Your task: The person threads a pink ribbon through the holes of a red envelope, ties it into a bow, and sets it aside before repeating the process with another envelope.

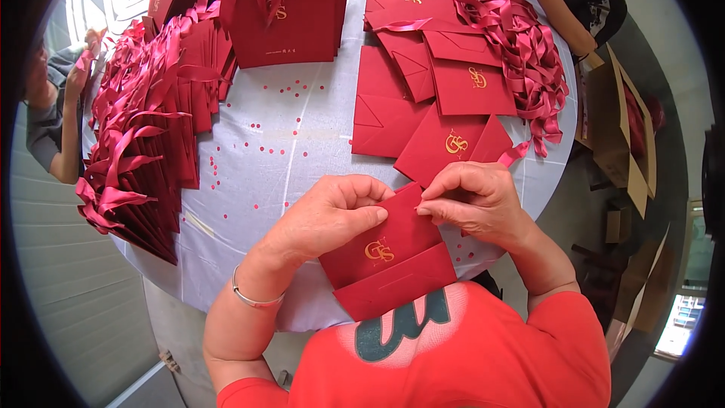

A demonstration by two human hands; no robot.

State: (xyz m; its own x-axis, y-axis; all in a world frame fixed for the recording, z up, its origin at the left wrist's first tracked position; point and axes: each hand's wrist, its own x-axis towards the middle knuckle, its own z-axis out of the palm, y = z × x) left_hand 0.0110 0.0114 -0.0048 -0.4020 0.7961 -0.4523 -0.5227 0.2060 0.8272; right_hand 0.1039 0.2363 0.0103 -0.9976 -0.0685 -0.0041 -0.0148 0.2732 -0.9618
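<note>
A flat red paper bag (411,276) with a gold emblem lies on the table's near edge, its folded base toward me. My left hand (332,215) grips the bag's upper left edge, thumb on top and fingers behind. At the bag's upper right corner, my right hand (479,200) is closed in a pinch. Whatever is between those fingertips is too small to make out. Just beyond my hands lies another flat red bag (434,143), partly under its neighbours, with a pink-red ribbon (515,154) by the right hand.
Flat bags (389,117) and a heap of loose ribbons (536,68) cover the far right. Ribboned bags (155,136) line the left; others stand at the back (283,19). Small red dots (298,87) dot the white cloth (249,106). Two other people sit nearby. An open carton (619,125) stands right.
</note>
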